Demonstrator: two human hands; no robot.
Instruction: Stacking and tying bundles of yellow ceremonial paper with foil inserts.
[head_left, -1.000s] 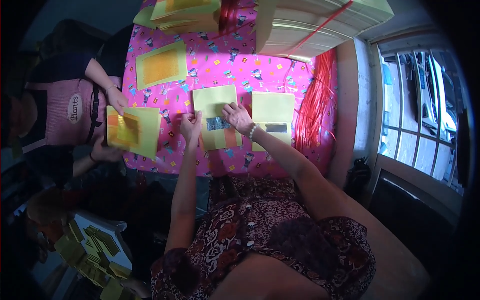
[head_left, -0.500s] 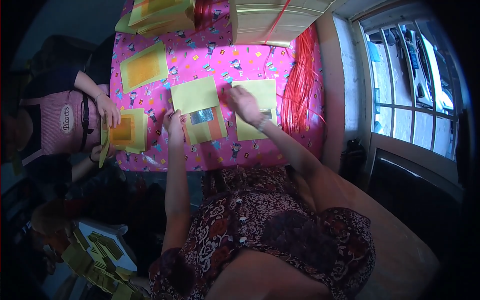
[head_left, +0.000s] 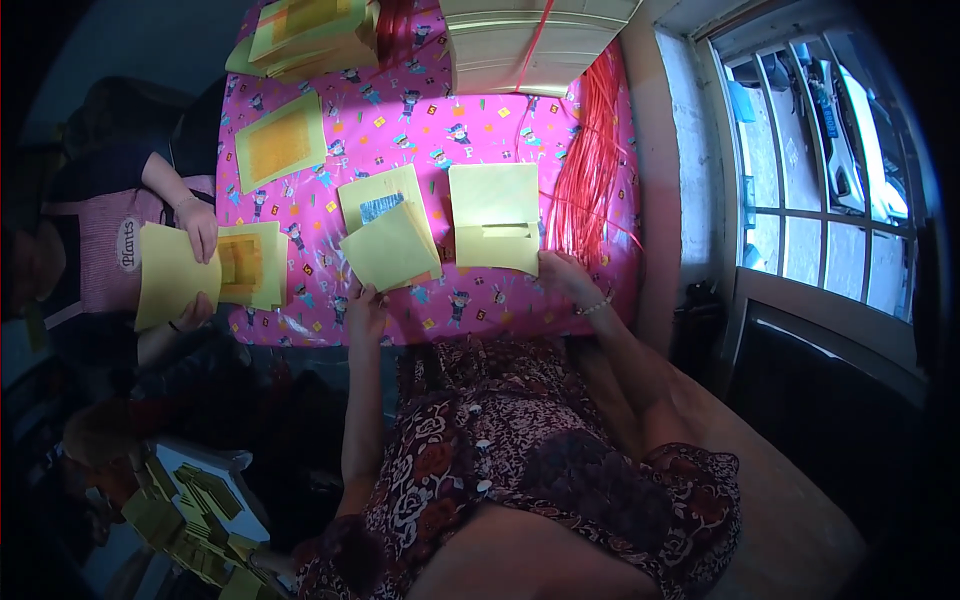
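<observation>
My left hand (head_left: 367,310) pinches the near corner of a yellow paper sheet (head_left: 388,250). This sheet lies tilted over the lower part of a stack of yellow paper (head_left: 352,190), and a dark grey printed patch shows above its edge. My right hand (head_left: 570,277) has its fingers closed at the near right corner of a second yellow paper stack (head_left: 495,195). A fold or flap with a narrow slot crosses that stack's middle. How many sheets the right fingertips hold is hidden.
A pink patterned tablecloth (head_left: 385,130) covers the table. Red plastic strings (head_left: 590,160) hang along the right side, near a large tied paper bundle (head_left: 530,45). Yellow sheets with orange patches (head_left: 280,143) lie left. At the left edge a co-worker's hands (head_left: 200,235) handle a yellow sheet.
My left hand has come nearer, bringing the sheet down over the stack's lower part. My right hand moved from the right stack's top to its near right corner. The co-worker's sheet swung left.
</observation>
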